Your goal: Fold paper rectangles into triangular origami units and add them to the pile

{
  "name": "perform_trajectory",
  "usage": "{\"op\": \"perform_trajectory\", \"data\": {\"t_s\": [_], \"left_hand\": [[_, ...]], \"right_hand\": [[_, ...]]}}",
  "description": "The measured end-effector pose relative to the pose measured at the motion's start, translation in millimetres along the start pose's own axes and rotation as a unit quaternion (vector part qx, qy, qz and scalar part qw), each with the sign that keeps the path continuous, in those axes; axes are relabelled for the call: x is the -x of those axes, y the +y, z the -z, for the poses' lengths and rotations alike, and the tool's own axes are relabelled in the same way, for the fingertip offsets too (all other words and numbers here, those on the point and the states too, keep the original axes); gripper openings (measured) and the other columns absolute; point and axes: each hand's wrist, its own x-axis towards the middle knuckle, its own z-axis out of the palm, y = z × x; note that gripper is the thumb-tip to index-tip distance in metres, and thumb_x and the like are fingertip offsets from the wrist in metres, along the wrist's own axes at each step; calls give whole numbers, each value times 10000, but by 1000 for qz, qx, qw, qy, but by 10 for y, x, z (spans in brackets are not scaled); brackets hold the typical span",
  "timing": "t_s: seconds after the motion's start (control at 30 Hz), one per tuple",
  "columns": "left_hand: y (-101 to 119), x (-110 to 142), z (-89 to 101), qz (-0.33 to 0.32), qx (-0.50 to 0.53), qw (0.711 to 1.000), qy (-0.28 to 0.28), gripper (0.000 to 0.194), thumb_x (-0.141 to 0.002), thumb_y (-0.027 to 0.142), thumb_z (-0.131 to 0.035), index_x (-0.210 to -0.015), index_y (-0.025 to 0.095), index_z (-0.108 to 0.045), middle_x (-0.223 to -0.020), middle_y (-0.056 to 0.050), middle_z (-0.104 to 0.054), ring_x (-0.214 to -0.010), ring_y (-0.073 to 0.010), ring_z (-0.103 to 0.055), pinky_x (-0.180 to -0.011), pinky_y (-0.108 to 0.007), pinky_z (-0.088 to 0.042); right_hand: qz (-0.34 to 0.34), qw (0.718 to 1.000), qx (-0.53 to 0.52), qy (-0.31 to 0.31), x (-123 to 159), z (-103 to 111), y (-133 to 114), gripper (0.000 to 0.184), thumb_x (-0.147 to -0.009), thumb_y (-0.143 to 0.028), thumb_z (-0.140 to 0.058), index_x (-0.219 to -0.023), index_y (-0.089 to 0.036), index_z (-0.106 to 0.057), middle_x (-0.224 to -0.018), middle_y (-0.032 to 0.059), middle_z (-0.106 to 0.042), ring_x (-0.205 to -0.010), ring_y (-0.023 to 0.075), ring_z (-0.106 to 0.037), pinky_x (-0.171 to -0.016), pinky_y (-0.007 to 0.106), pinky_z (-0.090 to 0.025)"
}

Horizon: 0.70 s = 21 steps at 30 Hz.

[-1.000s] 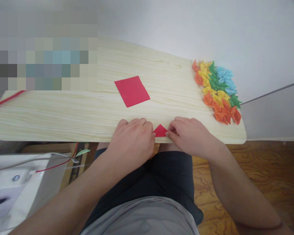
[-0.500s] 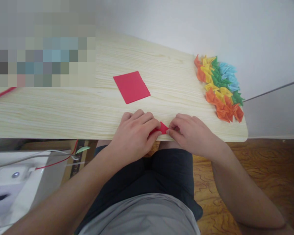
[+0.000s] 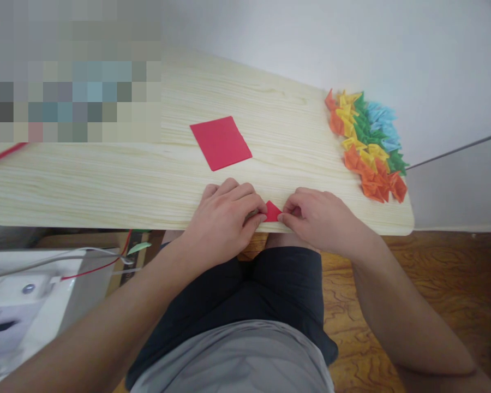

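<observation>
A small red folded paper point(image 3: 273, 212), its visible part a triangle with the point away from me, is at the table's front edge. My left hand point(image 3: 232, 218) pinches its left side between thumb and fingers, which hide that end. On the other side, the thumb and forefinger of my right hand point(image 3: 317, 219) are closed on the right corner. Beyond my left hand lies a flat red square of paper point(image 3: 221, 143); whether it is one sheet or a stack I cannot tell.
Folded paper figures point(image 3: 366, 147) in orange, yellow, green and blue crowd the right end of the pale wooden table point(image 3: 106, 185). A wall stands behind. Below the left side are a white box point(image 3: 28, 289) and cables point(image 3: 65, 256). The upper left is pixelated.
My left hand has shifted from the folded paper's left corner, briefly covering more of it, to a pinch with the thumb on the near side. My right hand keeps its hold.
</observation>
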Motion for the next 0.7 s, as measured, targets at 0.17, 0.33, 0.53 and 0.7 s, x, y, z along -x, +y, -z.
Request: {"op": "perform_trajectory", "data": {"t_s": [0.17, 0.33, 0.53, 0.7], "left_hand": [[-62, 69, 43, -28, 8, 999, -13, 213, -1023, 296, -526, -1035, 274, -738, -1066, -46, -695, -1047, -277, -575, -893, -455, -396], [-99, 117, 62, -42, 8, 999, 0, 227, -1012, 276, -544, -1118, 294, -744, -1116, -44, -692, -1072, -281, -575, -919, -462, -401], [-101, 109, 51, -56, 11, 998, 7, 224, -1013, 258, -542, -1111, 269, -743, -1180, -52, -711, -1097, -289, -580, -938, -482, -399], [-97, 140, 31, -85, 12, 996, 16, 288, -986, 180, -555, -1155, 314, -746, -1264, -7, -726, -1139, -293, -568, -965, -502, -386]], "right_hand": [[-23, 992, -110, 50, 106, -94, 9, 160, -956, -314, -701, -829, -220, -717, -857, 17, -682, -804, 196, -628, -705, 306, -422], [-32, 980, -156, 118, 207, -226, 25, 111, -969, -243, -690, -865, -209, -705, -858, 16, -659, -858, 199, -614, -758, 316, -431], [-30, 974, -145, 169, 263, -359, 73, 86, -962, -244, -699, -885, -209, -685, -858, 25, -664, -875, 223, -611, -758, 347, -426], [-18, 960, -126, 251, 325, -537, 43, 70, -997, -261, -664, -1040, -222, -703, -907, 41, -685, -929, 246, -619, -849, 404, -431]]}}
